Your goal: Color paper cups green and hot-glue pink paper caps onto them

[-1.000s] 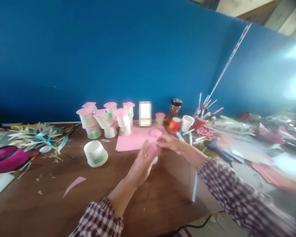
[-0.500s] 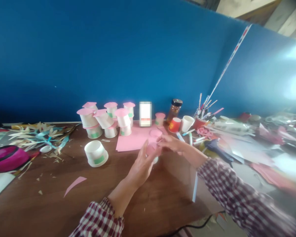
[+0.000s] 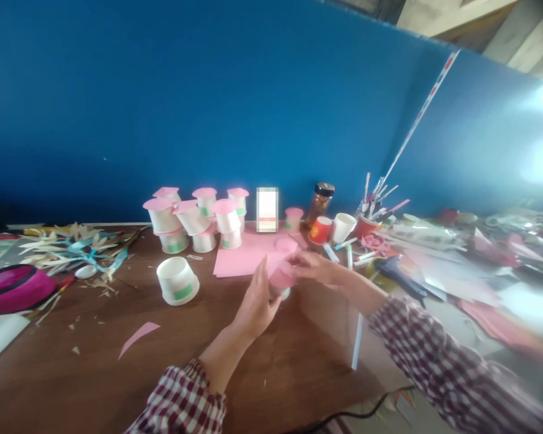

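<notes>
My left hand (image 3: 256, 304) is wrapped round the side of a small white paper cup (image 3: 286, 294), which it mostly hides. A pink paper piece (image 3: 282, 276) covers the cup's top. The fingers of my right hand (image 3: 314, 266) are closed at the far edge of that pink piece, seemingly gripping it. Just beyond lies a round pink paper piece (image 3: 286, 243) on pink paper sheets (image 3: 238, 260). To the left, a white paper cup (image 3: 177, 280) with a green patch stands upside down over another.
Stacked white cups with pink paper tops (image 3: 192, 218) stand along the blue wall (image 3: 208, 102). A jar (image 3: 322, 202), a red cup (image 3: 320, 230) and a pen holder (image 3: 368, 226) are at the back right. A pink paper scrap (image 3: 138, 339) lies front left.
My right hand has shifted slightly left over the pink piece on the cup. My left hand stays round the cup; the view has moved slightly.
</notes>
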Demonstrator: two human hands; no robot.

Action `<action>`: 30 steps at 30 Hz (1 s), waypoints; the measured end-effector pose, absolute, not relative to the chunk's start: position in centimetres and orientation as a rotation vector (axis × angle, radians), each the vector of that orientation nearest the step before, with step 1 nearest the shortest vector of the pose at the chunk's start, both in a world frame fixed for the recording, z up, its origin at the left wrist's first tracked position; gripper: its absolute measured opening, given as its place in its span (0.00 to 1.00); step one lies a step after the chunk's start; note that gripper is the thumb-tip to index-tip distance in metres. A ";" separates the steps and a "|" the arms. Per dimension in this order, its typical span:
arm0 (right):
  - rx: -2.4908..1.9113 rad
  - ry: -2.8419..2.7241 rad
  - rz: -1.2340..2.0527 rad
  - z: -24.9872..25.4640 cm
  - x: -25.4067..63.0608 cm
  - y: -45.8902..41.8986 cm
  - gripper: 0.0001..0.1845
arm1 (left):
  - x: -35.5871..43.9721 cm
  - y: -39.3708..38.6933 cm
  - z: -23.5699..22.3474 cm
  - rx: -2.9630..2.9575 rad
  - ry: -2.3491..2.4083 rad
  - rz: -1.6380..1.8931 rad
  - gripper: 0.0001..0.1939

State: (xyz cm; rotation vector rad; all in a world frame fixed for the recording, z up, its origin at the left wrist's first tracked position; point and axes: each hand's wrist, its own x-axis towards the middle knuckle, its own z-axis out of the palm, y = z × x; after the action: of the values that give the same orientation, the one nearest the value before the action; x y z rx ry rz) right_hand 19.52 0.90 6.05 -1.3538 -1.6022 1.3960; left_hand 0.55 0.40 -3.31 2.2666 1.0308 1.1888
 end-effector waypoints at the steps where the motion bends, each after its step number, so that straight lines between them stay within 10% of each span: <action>1: -1.333 -1.626 1.415 6.0 19.4 0.8 0.23 | 0.5 0.4 -3.4 2.261 1.024 1.186 0.45; 30: -1.414 -1.675 1.370 5.6 19.4 1.2 0.31 | 0.6 0.3 -3.3 2.313 1.056 1.182 0.45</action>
State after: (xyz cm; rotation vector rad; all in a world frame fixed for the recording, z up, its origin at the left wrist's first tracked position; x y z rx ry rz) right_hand 19.38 1.15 5.58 -1.4138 -1.6753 1.3701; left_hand 0.62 0.30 -3.27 2.3135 1.0563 1.1820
